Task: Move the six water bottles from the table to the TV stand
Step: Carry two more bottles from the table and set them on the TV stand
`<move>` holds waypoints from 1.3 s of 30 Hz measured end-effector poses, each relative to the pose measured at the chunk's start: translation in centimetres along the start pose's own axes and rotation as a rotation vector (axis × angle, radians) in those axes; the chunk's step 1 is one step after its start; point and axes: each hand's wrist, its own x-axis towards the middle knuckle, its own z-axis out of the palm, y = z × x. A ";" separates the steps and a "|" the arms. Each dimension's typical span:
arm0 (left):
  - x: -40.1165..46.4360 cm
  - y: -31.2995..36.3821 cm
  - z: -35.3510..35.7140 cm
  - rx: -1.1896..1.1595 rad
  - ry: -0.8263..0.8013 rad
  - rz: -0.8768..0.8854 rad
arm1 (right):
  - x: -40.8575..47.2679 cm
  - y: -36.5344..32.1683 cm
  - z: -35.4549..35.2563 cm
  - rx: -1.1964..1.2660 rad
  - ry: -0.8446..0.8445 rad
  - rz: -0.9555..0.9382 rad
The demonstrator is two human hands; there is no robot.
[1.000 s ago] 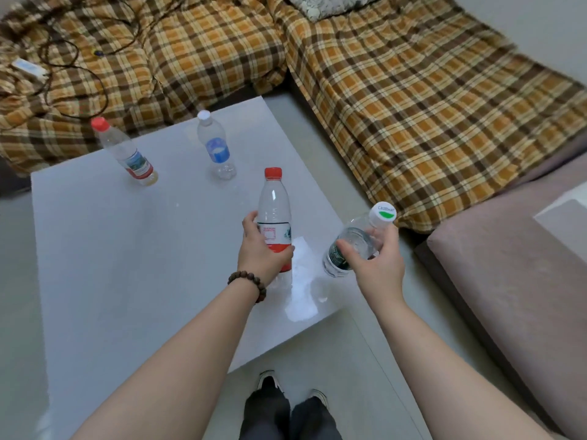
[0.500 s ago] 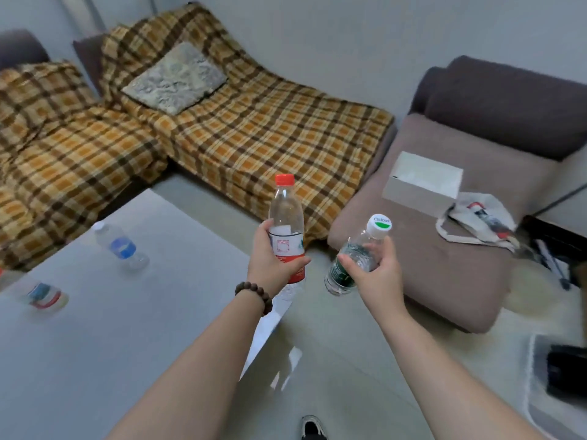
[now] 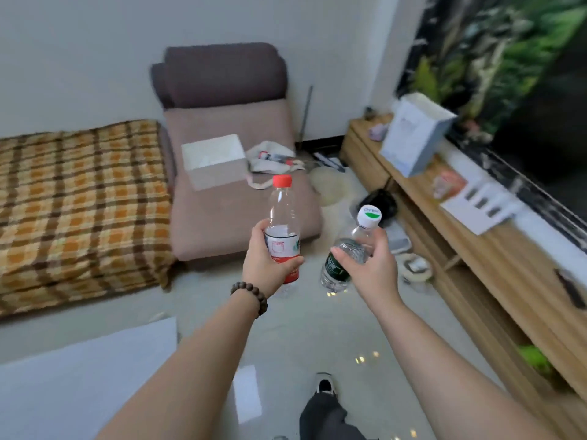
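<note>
Red-capped bottle (image 3: 282,230): left hand (image 3: 265,265) fingers clamped round it.
White-capped bottle (image 3: 347,252): right hand (image 3: 371,268) fingers clamped.
Change: view swung from worktop (image 3: 79,376) to TV stand (image 3: 495,249); carrying underway.

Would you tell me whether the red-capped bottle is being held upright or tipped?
Upright: the red-capped bottle stands nearly vertical in the left hand, cap on top.

Red-capped bottle (image 3: 282,217) — white-capped bottle (image 3: 349,249) — orange-brown plaid blanket (image 3: 79,201)
</note>
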 end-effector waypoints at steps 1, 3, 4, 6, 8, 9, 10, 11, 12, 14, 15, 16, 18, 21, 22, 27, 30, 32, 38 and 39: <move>-0.3 0.7 1.9 -0.003 -0.060 0.017 | -0.6 0.9 -2.0 -0.010 0.059 0.036; -1.0 1.9 5.9 -0.011 -0.175 0.049 | -2.0 2.5 -6.2 -0.015 0.172 0.102; -1.5 2.6 7.9 -0.018 -0.229 0.060 | -2.8 3.3 -8.2 -0.013 0.224 0.130; -2.9 3.8 11.8 -0.023 -0.335 0.083 | -4.5 4.6 -12.0 -0.005 0.330 0.176; -4.6 5.0 15.5 -0.027 -0.443 0.101 | -6.5 5.9 -15.7 -0.005 0.436 0.214; -5.5 5.5 17.3 -0.029 -0.499 0.108 | -7.7 6.4 -17.5 -0.008 0.489 0.226; -6.5 6.0 19.0 -0.030 -0.554 0.117 | -8.8 7.1 -19.2 -0.012 0.538 0.239; -7.5 6.4 20.7 -0.024 -0.603 0.129 | -10.0 7.7 -20.9 -0.017 0.581 0.257; -8.5 6.8 22.4 -0.016 -0.644 0.147 | -11.3 8.2 -22.5 -0.019 0.621 0.273; -11.0 7.8 25.7 0.005 -0.715 0.182 | -13.9 9.4 -25.6 -0.011 0.695 0.303; -12.4 8.3 27.3 0.012 -0.748 0.196 | -15.3 10.0 -27.2 -0.003 0.727 0.320; -13.8 8.7 28.9 0.019 -0.779 0.204 | -16.7 10.5 -28.7 0.009 0.756 0.334; -17.1 9.7 31.9 0.034 -0.830 0.220 | -19.6 11.8 -32.0 0.035 0.815 0.358; -22.1 10.6 36.5 0.056 -0.891 0.235 | -24.1 13.6 -36.9 0.050 0.886 0.394; -23.9 10.9 38.1 0.059 -0.911 0.239 | -25.5 14.4 -38.6 0.049 0.902 0.401; -33.1 12.6 46.2 0.083 -0.998 0.258 | -32.6 18.0 -47.8 0.023 0.972 0.461; -37.7 13.9 50.7 0.088 -1.034 0.276 | -35.6 19.5 -52.9 -0.004 1.019 0.468; -40.3 14.8 53.3 0.093 -1.047 0.288 | -37.1 20.3 -56.0 -0.029 1.043 0.465; -44.1 16.3 59.6 0.108 -1.080 0.303 | -38.7 22.5 -62.9 -0.011 1.055 0.463; -44.4 16.5 60.6 0.113 -1.084 0.304 | -38.6 22.9 -63.8 -0.016 1.059 0.463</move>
